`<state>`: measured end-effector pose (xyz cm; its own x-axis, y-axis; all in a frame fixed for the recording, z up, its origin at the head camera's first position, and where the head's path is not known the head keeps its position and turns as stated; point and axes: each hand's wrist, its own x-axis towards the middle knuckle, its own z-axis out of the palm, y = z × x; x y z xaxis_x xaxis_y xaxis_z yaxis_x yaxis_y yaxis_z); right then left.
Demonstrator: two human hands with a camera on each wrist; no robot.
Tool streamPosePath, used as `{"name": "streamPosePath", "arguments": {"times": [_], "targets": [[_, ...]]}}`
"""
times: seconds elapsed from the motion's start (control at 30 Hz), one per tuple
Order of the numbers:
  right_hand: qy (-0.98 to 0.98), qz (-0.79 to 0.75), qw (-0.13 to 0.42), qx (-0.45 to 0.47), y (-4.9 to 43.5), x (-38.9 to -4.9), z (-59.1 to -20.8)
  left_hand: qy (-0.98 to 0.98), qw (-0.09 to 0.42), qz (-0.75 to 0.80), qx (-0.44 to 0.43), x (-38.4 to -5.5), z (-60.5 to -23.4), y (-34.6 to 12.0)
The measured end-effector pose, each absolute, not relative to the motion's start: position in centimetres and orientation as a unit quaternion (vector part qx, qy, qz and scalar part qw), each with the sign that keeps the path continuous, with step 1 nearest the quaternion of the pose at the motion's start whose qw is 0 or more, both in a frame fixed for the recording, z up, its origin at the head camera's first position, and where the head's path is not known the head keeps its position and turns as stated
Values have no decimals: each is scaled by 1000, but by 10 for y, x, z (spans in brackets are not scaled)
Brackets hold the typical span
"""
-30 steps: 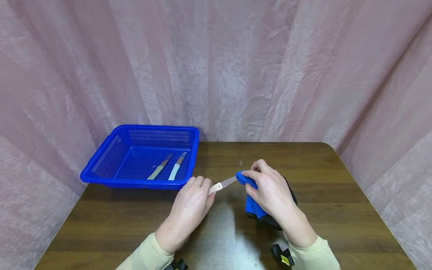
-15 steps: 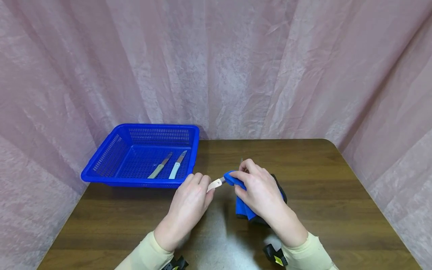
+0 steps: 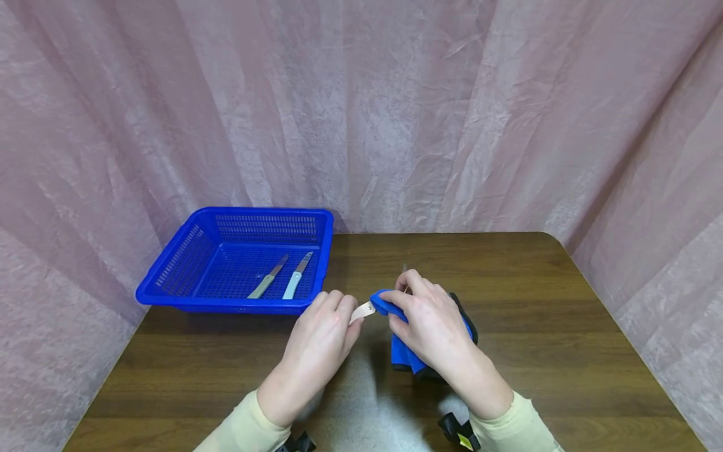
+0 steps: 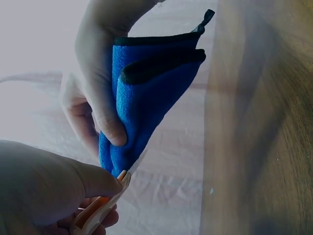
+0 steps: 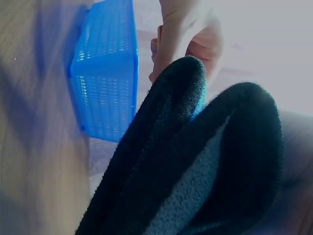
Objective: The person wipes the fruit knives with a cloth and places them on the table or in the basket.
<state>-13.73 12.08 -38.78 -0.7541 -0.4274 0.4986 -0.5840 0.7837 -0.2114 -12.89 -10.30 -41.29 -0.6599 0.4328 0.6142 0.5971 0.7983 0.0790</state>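
My left hand (image 3: 322, 329) grips the cream handle of a folding knife (image 3: 362, 311), its blade pointing right. My right hand (image 3: 433, 321) pinches a folded blue cloth (image 3: 402, 351) with black edging around that blade, close against the handle. Nearly all of the blade is hidden by the cloth; a sliver shows beside it in the left wrist view, where the thumb presses on the knife handle (image 4: 100, 211). The loose part of the cloth (image 4: 146, 93) hangs below the right hand. In the right wrist view, its dark edge (image 5: 195, 161) covers much of the picture.
At the back left of the wooden table (image 3: 508, 276) stands a blue plastic basket (image 3: 169, 300). Inside it lie two knives, one with a greenish handle (image 3: 261, 287) and one with a pale blue handle (image 3: 292, 286). A pink curtain (image 3: 361, 125) hangs behind the table.
My right hand has moved left with the cloth, along the blade up to the handle, covering the blade that showed before. The left hand has stayed nearly in place.
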Motion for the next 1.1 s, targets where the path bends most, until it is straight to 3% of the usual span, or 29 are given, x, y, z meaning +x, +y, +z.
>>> {"name": "streamPosePath", "arguments": {"times": [1.1], "targets": [[-926,176,216,256,127,-139,-384,-895,313,-135,-288,-126,-408,-103]]}}
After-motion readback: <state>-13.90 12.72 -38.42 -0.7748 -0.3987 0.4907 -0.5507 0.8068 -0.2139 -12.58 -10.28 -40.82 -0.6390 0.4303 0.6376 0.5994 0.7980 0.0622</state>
